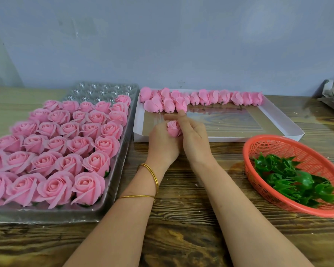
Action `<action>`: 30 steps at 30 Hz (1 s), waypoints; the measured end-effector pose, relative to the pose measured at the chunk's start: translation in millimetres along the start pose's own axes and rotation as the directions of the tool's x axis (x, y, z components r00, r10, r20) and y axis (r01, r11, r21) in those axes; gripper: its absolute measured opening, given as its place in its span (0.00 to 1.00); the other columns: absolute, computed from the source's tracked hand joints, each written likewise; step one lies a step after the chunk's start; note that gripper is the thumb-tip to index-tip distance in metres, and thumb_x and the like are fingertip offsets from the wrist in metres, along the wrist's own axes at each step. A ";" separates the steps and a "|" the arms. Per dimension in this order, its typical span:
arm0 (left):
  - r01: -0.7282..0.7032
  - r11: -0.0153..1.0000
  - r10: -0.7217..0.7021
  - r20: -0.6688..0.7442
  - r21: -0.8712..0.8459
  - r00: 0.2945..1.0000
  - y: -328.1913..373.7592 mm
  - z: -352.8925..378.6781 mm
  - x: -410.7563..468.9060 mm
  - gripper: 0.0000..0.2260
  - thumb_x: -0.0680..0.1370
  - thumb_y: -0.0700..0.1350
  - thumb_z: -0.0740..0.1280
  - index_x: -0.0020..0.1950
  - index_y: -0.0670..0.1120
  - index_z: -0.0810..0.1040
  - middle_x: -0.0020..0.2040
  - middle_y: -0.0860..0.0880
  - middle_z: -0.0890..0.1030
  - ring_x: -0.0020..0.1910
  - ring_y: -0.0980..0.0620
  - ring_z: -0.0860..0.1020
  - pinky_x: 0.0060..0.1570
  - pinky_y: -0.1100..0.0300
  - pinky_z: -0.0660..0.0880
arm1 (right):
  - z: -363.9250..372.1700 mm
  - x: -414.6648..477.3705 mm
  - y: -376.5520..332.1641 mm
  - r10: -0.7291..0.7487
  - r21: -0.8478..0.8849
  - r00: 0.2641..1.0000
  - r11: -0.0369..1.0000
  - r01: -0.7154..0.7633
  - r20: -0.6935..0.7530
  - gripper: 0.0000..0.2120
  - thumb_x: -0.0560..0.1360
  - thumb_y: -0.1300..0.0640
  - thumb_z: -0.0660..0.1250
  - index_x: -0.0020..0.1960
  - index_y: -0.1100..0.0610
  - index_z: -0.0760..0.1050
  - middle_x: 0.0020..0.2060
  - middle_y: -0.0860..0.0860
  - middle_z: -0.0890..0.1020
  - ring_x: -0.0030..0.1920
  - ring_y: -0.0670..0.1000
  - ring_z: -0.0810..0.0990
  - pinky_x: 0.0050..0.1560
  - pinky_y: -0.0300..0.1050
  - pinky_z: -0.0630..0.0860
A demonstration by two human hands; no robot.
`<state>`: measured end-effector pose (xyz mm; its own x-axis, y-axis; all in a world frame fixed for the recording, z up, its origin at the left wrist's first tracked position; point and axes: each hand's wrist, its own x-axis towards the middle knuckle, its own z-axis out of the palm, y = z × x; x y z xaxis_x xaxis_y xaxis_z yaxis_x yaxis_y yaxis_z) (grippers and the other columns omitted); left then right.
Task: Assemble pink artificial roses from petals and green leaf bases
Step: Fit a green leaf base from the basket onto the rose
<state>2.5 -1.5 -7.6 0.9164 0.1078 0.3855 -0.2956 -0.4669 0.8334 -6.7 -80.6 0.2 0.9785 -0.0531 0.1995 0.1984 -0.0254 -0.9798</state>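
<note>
**Inspector:** Where is the work piece, and how is it held?

**Examiner:** One pink bud (173, 129) sits between both hands, above the front left corner of the white box (239, 139). The left hand (162, 143) curls its fingers round the bud from the left. The right hand (195, 139) pinches it from the right, with one fingertip raised towards the loose buds (204, 97). Two bangles (152, 176) ring the left wrist.

**Inspector:** Edges?

**Examiner:** The loose buds line the box's far wall, doubled up at the left end; the rest of the box floor is bare up to its front wall. The plastic tray (112, 182) lies left of the box. Their near edges run close at the back, with a narrow strip of table (181, 237) between them nearer the front. Finished roses (54, 147) fill the tray, except for its far rows of cups. The red basket (289, 149) stands at the right, its rim close by the box's front right corner — whether they touch, I cannot tell. The green leaf bases (289, 180) lie heaped in its near half.

**Inspector:** Room to move?

**Examiner:** Bare wood runs between tray and basket, from the box's front wall to the near edge — both forearms cross it, well apart from the basket.
</note>
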 end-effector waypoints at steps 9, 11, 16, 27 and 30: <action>-0.005 0.995 0.001 -0.034 -0.104 0.999 5.2 1.9 -3.7 0.14 0.76 0.43 0.68 0.32 0.55 0.72 0.30 0.58 0.75 0.32 0.65 0.75 0.32 0.69 0.70 | -4.7 1.8 -9.9 0.155 0.309 0.987 0.938 -0.158 0.032 0.12 0.81 0.60 0.61 0.49 0.60 0.83 0.45 0.52 0.86 0.51 0.49 0.84 0.58 0.44 0.78; -0.014 0.996 0.013 -0.016 -0.088 1.000 6.3 1.3 -4.4 0.13 0.76 0.42 0.68 0.33 0.53 0.73 0.29 0.57 0.75 0.32 0.64 0.74 0.30 0.71 0.69 | -5.0 2.4 -11.4 0.152 0.334 0.988 0.930 -0.155 0.037 0.12 0.81 0.63 0.60 0.47 0.60 0.82 0.44 0.53 0.85 0.50 0.50 0.83 0.58 0.46 0.77; -0.048 0.998 0.050 0.032 -0.047 0.998 5.6 1.7 -5.8 0.09 0.74 0.39 0.68 0.35 0.50 0.76 0.30 0.56 0.75 0.32 0.62 0.74 0.32 0.68 0.70 | -7.3 2.4 -14.5 0.155 0.342 0.987 0.927 -0.157 0.034 0.14 0.77 0.71 0.57 0.45 0.61 0.81 0.43 0.55 0.84 0.45 0.51 0.82 0.50 0.42 0.78; 0.002 0.989 0.001 0.024 -0.149 1.000 3.8 1.3 -5.1 0.11 0.75 0.40 0.68 0.36 0.52 0.75 0.33 0.53 0.78 0.39 0.56 0.78 0.35 0.62 0.73 | -7.5 2.8 -9.0 0.180 0.256 0.983 0.952 -0.169 -0.020 0.13 0.78 0.69 0.61 0.47 0.56 0.81 0.44 0.55 0.84 0.48 0.52 0.82 0.49 0.45 0.79; 0.019 0.983 -0.013 0.036 -0.185 0.999 5.1 0.4 -5.7 0.08 0.76 0.41 0.69 0.38 0.52 0.78 0.35 0.52 0.80 0.38 0.56 0.78 0.36 0.62 0.74 | -9.0 4.2 -6.7 0.160 0.257 0.986 0.956 -0.141 -0.054 0.11 0.80 0.65 0.62 0.46 0.56 0.81 0.41 0.52 0.84 0.46 0.50 0.82 0.50 0.46 0.78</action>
<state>-4.1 -4.9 -5.7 0.9293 0.0818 0.3601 -0.3227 -0.2944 0.8995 -4.5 -89.7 7.7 0.9931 -0.1099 0.0404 0.0660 0.2399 -0.9685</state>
